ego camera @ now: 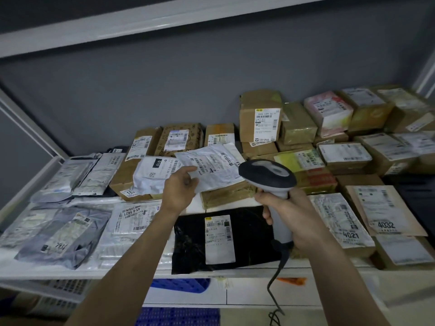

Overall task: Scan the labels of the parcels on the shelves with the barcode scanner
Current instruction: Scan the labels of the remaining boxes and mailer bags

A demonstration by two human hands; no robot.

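The left hand pinches the lower left corner of a white poly mailer, thumb on top, and lifts it tilted above the parcels at the middle of the shelf; its printed label faces up, just beside the scanner's head. The right hand is wrapped round the grey handle of the barcode scanner, fingers curled tight; the dark head points up and left toward the mailer, and the cable hangs down past the shelf edge.

Below the hands lies a black bag with a white label, flat at the front edge of the shelf; to its left lie grey and white poly bags, one marked 45-6-5821; to its right lie two flat packets numbered 4021 and 4032. Behind them stand cardboard boxes — stacked higher toward the right, most with labels showing; a crumpled white bag marked 010 rests on a box just left of the raised mailer.
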